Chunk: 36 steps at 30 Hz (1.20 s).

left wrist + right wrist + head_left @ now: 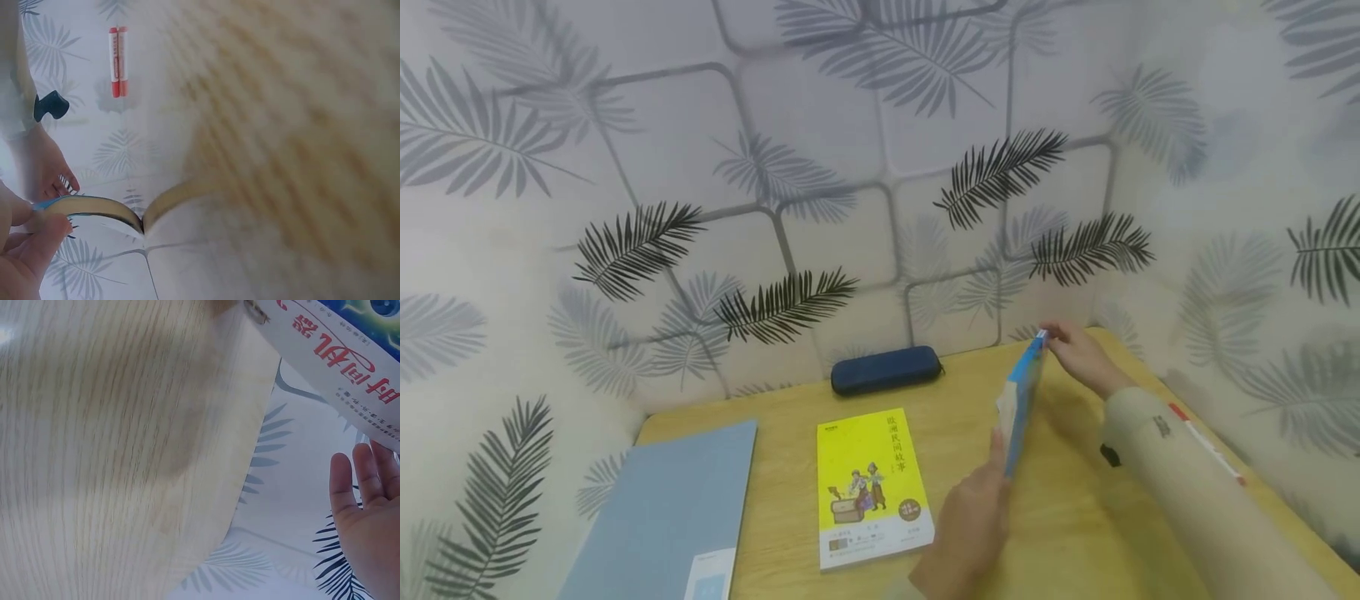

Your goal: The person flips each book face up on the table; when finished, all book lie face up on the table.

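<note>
A paperback book (1024,392) with a blue cover stands tilted on edge over the right part of the table, seen nearly edge-on in the head view. My left hand (966,521) grips its near end, with the thumb on one side. At the far upper corner, my right hand (1081,360) pinches the book. In the right wrist view the cover (359,365) shows a white band with red Chinese characters, and several fingers of the right hand (372,506) extend beside it. The left wrist view shows the page edges (94,205) bowed; the right thumb is hidden.
A yellow-covered book (865,467) lies left of my left hand. Behind it, a navy zip case (886,371) rests by the leaf-patterned wall (820,250). At left lies a large blue-grey folder or pad (677,492). A red-and-white marker (1206,442) lies along the table's right edge.
</note>
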Available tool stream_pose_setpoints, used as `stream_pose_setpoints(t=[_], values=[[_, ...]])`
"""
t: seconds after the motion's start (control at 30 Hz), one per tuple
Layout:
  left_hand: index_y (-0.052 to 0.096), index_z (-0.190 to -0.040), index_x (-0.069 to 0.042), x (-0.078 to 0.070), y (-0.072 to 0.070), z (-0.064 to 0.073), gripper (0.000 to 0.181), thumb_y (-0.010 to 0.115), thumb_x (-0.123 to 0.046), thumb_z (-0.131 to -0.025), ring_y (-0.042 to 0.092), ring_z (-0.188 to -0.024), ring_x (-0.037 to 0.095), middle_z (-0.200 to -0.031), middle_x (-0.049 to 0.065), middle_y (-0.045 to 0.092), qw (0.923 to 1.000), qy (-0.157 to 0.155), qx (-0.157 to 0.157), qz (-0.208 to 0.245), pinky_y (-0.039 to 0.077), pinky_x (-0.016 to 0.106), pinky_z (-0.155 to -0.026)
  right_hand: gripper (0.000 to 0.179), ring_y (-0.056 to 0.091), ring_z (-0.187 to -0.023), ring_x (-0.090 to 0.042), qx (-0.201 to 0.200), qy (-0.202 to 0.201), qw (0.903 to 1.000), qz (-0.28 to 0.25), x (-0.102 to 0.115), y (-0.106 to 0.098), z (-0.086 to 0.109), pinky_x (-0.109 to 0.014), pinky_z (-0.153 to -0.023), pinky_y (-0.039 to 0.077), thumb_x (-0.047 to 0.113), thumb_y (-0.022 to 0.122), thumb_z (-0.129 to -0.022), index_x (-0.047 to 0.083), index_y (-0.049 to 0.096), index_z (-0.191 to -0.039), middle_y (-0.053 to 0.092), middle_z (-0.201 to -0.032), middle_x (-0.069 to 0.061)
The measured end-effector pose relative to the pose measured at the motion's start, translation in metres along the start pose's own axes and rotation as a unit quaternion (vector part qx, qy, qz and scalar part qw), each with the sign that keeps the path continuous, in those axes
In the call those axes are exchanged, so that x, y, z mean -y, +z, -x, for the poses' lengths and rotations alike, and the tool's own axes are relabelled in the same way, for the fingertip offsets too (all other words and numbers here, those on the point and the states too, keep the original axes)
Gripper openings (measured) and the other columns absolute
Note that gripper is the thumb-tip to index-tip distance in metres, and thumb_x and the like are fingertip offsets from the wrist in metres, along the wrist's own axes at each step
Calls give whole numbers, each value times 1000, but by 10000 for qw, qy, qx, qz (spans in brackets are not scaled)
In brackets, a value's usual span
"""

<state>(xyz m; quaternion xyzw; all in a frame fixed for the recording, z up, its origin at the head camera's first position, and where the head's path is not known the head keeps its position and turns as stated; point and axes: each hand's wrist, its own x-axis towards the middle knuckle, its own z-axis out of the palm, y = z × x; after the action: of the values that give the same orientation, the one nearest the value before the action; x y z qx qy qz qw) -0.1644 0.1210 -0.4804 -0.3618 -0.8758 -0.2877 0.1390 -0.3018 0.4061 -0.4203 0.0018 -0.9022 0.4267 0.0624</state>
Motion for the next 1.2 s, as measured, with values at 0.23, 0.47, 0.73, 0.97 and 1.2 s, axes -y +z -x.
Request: stream_pose_setpoints(t=[0.23,0.47,0.73,0.97,1.2], values=[[-6,-164,-15,-4,2,0,74,45,-22,-111,66,-117,16,-141,11,61,9975,-568,237,347,56,25,-89,47,37,-138,-51,111,102,9998,-143,5,-1,-3,-65,-113,30,16,39,-109,-10,38,-149,42,-147,-34],[-1,-164,-10,-8,7,4,76,50,-19,-109,65,-118,19,-141,13,60,9948,-782,16,654,56,27,-91,46,43,-132,-52,73,14,9998,-187,10,4,-7,-65,-110,35,11,39,-106,-14,41,-144,45,-141,-38],[3,-165,-9,-17,7,5,81,56,-30,-106,60,-124,21,-140,11,61,9433,-2630,608,1931,51,39,-102,43,43,-133,-51,259,168,9994,161,1,8,-2,-63,-112,34,14,40,-109,-8,42,-145,46,-143,-35],[11,-163,-3,-12,10,5,84,64,-23,-102,66,-100,8,-120,3,69,9165,-2985,729,2561,57,27,-85,41,45,-132,-53,501,273,9972,494,-6,15,1,-63,-108,39,16,42,-109,-8,45,-143,47,-141,-38],[11,-161,2,-8,16,4,86,67,-19,-100,63,-77,5,-98,-2,69,9008,-3105,746,2942,57,24,-70,42,45,-134,-51,510,349,9953,748,-9,20,3,-61,-110,38,14,41,-109,-8,45,-145,47,-144,-34]])
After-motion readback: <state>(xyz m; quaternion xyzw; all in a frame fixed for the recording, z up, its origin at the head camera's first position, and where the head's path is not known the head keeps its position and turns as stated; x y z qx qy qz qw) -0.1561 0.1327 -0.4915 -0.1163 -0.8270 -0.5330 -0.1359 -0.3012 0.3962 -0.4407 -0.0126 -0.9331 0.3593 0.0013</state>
